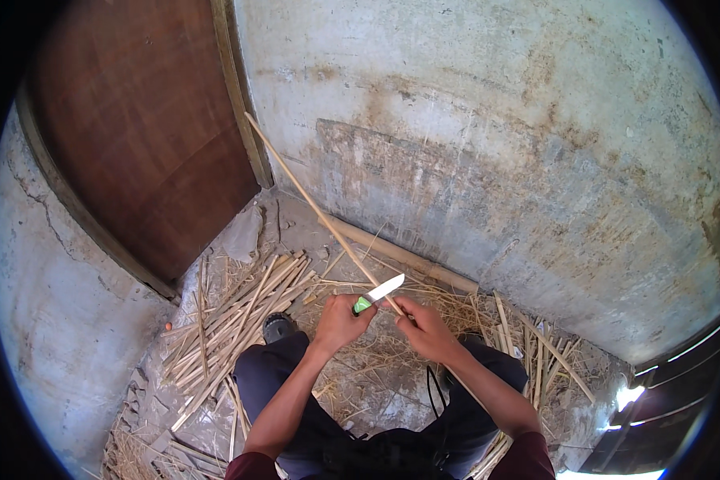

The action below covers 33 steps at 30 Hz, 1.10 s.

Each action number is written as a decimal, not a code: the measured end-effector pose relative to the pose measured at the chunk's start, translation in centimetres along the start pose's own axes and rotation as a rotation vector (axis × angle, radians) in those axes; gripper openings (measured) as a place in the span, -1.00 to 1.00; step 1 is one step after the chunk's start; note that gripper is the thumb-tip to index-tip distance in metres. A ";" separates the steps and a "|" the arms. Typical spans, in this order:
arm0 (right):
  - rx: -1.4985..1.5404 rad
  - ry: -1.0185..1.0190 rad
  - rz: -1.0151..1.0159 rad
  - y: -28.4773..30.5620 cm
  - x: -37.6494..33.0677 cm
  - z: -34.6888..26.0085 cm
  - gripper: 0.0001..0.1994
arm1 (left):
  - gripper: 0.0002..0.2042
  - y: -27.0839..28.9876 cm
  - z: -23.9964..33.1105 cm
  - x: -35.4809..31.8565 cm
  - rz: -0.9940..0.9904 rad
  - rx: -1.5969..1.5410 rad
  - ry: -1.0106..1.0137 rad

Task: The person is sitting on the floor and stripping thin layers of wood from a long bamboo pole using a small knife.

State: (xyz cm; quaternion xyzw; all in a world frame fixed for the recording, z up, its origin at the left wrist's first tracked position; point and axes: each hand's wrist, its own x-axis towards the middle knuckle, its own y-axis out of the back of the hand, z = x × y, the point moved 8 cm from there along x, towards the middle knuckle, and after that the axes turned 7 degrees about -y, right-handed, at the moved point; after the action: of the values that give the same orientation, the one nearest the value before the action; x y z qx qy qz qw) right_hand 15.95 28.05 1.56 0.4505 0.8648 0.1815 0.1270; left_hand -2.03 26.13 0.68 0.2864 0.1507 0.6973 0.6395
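Note:
My left hand [343,321] is closed round the green handle of a knife [387,287]. Its pale blade points up to the right and lies across a long, thin bamboo strip [322,214]. My right hand [426,328] grips that strip just below the blade, with thumb and fingers wrapped round it. From there the strip slants up and left toward the door frame, and its lower end runs back along my right forearm. Both hands are close together in front of my knees.
Split bamboo sticks [244,308] lie heaped at the left, and more sticks [548,352] lie at the right. Thin shavings [376,348] litter the floor between my legs. A thick bamboo pole [412,258] rests along the stained wall [488,120]. A brown door [148,120] stands far left.

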 end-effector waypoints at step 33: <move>-0.003 -0.037 -0.022 -0.5 -0.4 0.8 -0.75 | -0.72 -1.0 -4.4 -0.1 0.161 0.273 0.033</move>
State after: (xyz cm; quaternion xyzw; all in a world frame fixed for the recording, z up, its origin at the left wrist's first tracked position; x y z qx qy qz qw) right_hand 16.07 27.63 0.61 0.4439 0.8671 0.1729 0.1456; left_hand -3.82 26.86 -3.34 0.3704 0.2308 0.7239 0.5343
